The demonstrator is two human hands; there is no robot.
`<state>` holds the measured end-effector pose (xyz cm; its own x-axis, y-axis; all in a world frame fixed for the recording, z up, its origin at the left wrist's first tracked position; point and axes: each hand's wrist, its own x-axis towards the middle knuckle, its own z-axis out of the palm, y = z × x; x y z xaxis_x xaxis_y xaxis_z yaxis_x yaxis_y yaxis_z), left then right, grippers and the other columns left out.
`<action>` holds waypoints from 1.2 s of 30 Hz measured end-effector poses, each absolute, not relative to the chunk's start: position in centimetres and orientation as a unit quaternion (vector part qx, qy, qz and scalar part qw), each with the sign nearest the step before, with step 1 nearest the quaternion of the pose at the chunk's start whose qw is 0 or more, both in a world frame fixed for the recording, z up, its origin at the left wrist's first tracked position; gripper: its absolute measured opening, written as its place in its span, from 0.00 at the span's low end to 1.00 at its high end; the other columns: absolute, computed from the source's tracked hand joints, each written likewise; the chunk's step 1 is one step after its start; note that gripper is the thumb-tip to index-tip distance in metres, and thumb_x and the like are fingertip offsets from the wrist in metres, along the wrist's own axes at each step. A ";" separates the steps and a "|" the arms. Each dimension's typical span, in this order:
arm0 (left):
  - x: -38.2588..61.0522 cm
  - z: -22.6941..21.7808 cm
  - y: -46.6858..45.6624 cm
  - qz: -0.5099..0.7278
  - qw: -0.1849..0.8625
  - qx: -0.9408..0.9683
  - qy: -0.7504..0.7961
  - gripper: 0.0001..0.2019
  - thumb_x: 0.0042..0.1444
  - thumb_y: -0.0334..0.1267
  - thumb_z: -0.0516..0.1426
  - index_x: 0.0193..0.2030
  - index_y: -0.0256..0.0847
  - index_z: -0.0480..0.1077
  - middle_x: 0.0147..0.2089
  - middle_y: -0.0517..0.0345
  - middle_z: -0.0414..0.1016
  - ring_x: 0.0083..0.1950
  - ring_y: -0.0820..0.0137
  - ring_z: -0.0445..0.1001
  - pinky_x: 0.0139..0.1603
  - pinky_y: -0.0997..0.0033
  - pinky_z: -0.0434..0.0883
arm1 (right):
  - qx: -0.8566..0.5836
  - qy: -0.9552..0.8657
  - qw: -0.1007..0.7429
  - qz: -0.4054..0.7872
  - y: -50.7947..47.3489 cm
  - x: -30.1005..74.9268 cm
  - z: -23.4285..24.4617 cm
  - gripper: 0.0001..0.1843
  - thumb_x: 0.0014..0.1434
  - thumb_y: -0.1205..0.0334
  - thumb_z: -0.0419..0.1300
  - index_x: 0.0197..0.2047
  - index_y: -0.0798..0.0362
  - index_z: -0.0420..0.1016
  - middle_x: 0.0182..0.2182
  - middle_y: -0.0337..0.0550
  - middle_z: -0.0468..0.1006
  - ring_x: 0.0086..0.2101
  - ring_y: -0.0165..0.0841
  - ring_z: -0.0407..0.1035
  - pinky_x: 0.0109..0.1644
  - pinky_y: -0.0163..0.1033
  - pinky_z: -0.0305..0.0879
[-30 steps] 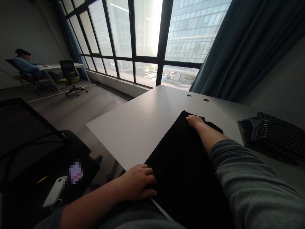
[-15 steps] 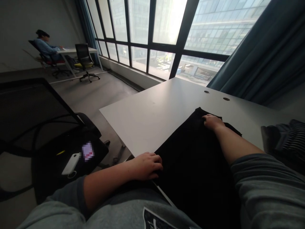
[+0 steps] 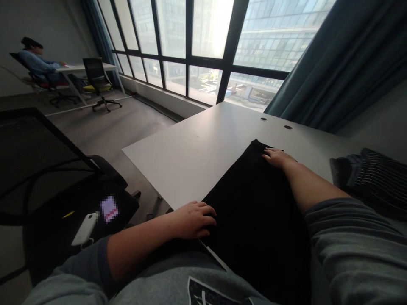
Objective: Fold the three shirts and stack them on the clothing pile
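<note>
Left hand (image 3: 193, 220), loosely curved, and right hand (image 3: 276, 157), lying flat, rest unclenched on the near and far parts of a black garment (image 3: 254, 220), which lies on a white table (image 3: 178, 169). A striped garment (image 3: 378, 180) lies on the table, right of the right arm. Far left, a seated person (image 3: 36, 63) faces a desk (image 3: 85, 66) beside tall windows (image 3: 203, 29).

No words, numbers or brands can be read anywhere in view. A small pink-and-white label (image 3: 109, 209) on the black case (image 3: 63, 241) beside the mesh office chair (image 3: 38, 148) is pixelated past reading, and the dark print (image 3: 203, 292) on the grey sweatshirt (image 3: 165, 271) shows only white marks, cut off by the bottom edge of the view.
</note>
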<state>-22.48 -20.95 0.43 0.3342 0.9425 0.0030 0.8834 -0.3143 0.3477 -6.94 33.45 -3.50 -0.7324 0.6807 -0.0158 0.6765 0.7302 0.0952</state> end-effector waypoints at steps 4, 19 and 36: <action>-22.3 1.5 -19.7 0.067 0.135 0.810 0.567 0.16 0.63 0.42 0.64 0.57 0.46 0.76 0.60 0.52 0.75 0.57 0.57 0.76 0.59 0.57 0.72 | 0.416 0.907 0.059 0.008 34.2 -2.7 -0.7 0.27 0.69 0.49 0.53 0.63 0.52 0.77 0.61 0.55 0.77 0.59 0.51 0.71 0.63 0.51 0.67; -11.8 2.2 -9.7 -0.014 0.111 0.942 0.317 0.14 0.66 0.44 0.60 0.56 0.47 0.76 0.58 0.54 0.77 0.51 0.59 0.78 0.48 0.58 0.74 | 0.496 0.861 0.087 -0.070 31.5 9.5 -1.8 0.21 0.62 0.62 0.60 0.57 0.49 0.83 0.55 0.47 0.82 0.55 0.44 0.75 0.60 0.41 0.68; -2.6 -1.0 -4.9 -0.003 0.120 0.980 0.156 0.18 0.69 0.36 0.53 0.62 0.54 0.72 0.62 0.57 0.74 0.43 0.66 0.81 0.29 0.66 0.72 | 0.532 0.840 0.003 -0.110 32.2 8.1 -2.9 0.28 0.63 0.63 0.61 0.66 0.56 0.75 0.64 0.53 0.75 0.62 0.43 0.69 0.66 0.39 0.62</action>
